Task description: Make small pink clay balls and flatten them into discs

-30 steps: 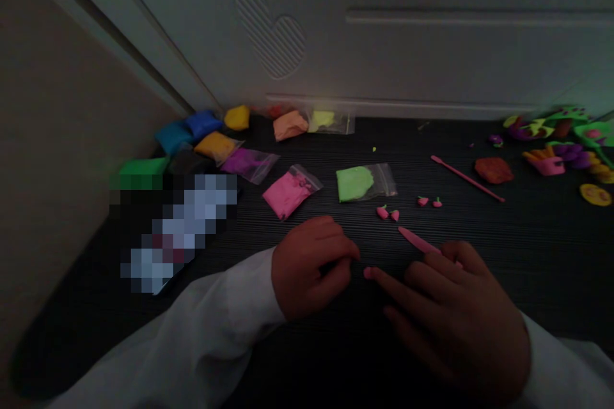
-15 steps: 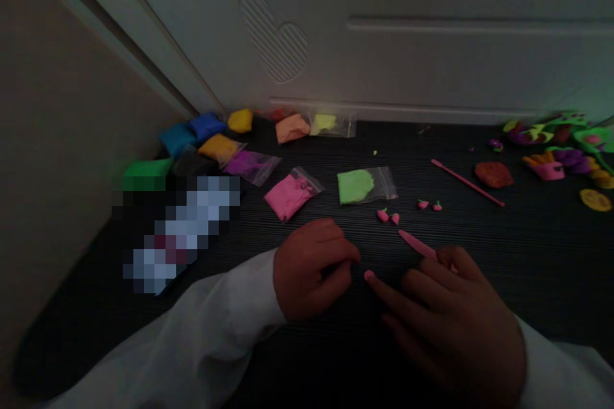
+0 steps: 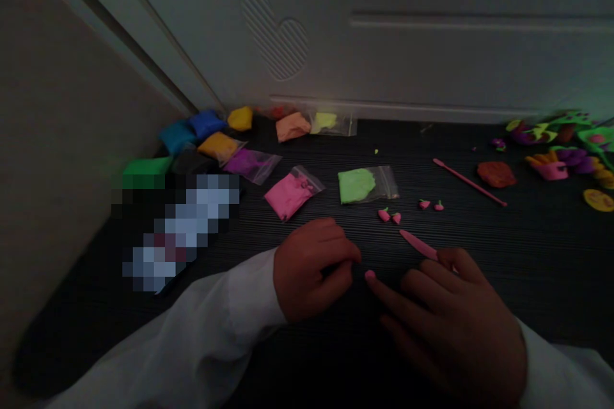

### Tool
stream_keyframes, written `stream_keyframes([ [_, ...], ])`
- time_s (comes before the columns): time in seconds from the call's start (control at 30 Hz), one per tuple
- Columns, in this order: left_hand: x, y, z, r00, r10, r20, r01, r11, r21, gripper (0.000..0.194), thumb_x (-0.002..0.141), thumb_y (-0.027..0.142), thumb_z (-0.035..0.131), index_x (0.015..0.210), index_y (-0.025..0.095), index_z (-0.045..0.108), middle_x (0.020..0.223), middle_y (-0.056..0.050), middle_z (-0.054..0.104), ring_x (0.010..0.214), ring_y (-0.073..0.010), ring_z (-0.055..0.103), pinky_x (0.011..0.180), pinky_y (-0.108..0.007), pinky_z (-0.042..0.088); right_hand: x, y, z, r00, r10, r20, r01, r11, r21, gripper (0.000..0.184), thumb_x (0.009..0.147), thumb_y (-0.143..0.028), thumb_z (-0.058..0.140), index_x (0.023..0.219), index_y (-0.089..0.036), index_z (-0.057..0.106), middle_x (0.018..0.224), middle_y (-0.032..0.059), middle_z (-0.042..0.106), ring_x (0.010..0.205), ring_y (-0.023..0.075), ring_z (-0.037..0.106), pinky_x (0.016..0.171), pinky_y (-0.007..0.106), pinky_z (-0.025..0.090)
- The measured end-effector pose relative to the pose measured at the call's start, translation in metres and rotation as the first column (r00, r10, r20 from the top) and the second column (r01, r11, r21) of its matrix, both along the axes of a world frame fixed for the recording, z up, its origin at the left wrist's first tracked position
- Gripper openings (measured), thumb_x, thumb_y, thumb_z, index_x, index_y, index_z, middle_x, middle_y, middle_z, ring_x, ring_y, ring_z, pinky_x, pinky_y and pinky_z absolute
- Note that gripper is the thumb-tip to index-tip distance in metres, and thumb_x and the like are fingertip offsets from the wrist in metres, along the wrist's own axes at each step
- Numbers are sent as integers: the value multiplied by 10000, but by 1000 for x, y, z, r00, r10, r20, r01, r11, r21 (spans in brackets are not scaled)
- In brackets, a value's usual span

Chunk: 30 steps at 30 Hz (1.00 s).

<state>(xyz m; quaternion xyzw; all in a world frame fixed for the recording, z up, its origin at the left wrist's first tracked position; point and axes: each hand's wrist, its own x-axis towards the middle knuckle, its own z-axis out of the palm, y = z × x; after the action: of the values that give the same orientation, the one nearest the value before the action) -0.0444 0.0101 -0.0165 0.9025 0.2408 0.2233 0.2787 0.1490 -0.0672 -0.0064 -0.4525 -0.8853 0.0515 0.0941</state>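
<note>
My right hand (image 3: 451, 319) is palm down over the dark table, its index fingertip touching a small pink clay ball (image 3: 369, 275). Its rear fingers curl around the handle of a pink clay knife (image 3: 418, 244), whose blade points away to the left. Just left of the ball, my left hand (image 3: 314, 271) rests with fingers bent and the thumb close to the index tip; anything between them is hidden. Beyond the knife lie small pink clay fruits with green stems, one pair (image 3: 384, 215) nearer and another pair (image 3: 425, 204) farther right.
Open bags of pink clay (image 3: 288, 195) and green clay (image 3: 355, 185) lie ahead. More coloured clay packs (image 3: 206, 123) cluster at the left, near a blurred packet (image 3: 187, 230). A pink stick tool (image 3: 470, 182), a reddish-brown lump (image 3: 496, 174) and clay figures (image 3: 549, 167) sit right. A white panel stands behind.
The view has shifted very slightly. Both hands, the pink ball and the knife hold nearly the same places.
</note>
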Motion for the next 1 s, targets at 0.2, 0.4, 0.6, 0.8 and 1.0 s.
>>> stream_keyframes([
  [0.2, -1, 0, -1, 999, -35, -8, 35, 999, 2, 231, 719, 113, 408, 787, 129, 628, 632, -53, 521, 627, -150, 426, 566, -288, 350, 0, -1, -1, 1000, -9, -5, 9, 1000, -2, 339, 791, -338, 437, 1116, -259, 492, 700, -12, 525, 667, 165, 447, 675, 398, 281],
  [0.4, -2, 0, 2, 994, -99, -38, 100, 995, 24, 258, 722, 150, 408, 802, 156, 654, 636, -52, 499, 643, -158, 407, 583, -305, 336, 0, -2, -3, 1000, -17, -24, 17, 1000, -4, 333, 792, -341, 437, 1109, -260, 496, 698, -14, 525, 666, 165, 437, 682, 408, 280],
  [0.6, -2, -2, 4, 992, -110, -58, 111, 993, 25, 278, 735, 185, 409, 874, 175, 650, 664, -59, 504, 666, -170, 395, 605, -321, 344, 1, -2, -5, 999, -18, -45, 19, 1000, 12, 286, 792, -329, 437, 1043, -239, 542, 672, -8, 519, 647, 158, 431, 677, 402, 283],
  [0.8, -2, -2, 3, 992, -111, -58, 113, 993, 20, 282, 730, 181, 419, 892, 164, 650, 673, -64, 507, 668, -173, 389, 606, -328, 337, 1, -2, -5, 999, -11, -40, 12, 1000, 11, 276, 791, -329, 438, 1031, -242, 544, 671, -14, 512, 644, 162, 425, 667, 404, 287],
  [1.0, -1, -2, 2, 993, -105, -62, 107, 994, 23, 285, 725, 171, 420, 894, 164, 650, 670, -63, 500, 665, -174, 384, 599, -324, 328, 1, -1, -3, 1000, -8, -28, 8, 1000, 6, 276, 800, -312, 426, 1037, -233, 542, 670, -13, 511, 639, 157, 429, 672, 407, 286],
])
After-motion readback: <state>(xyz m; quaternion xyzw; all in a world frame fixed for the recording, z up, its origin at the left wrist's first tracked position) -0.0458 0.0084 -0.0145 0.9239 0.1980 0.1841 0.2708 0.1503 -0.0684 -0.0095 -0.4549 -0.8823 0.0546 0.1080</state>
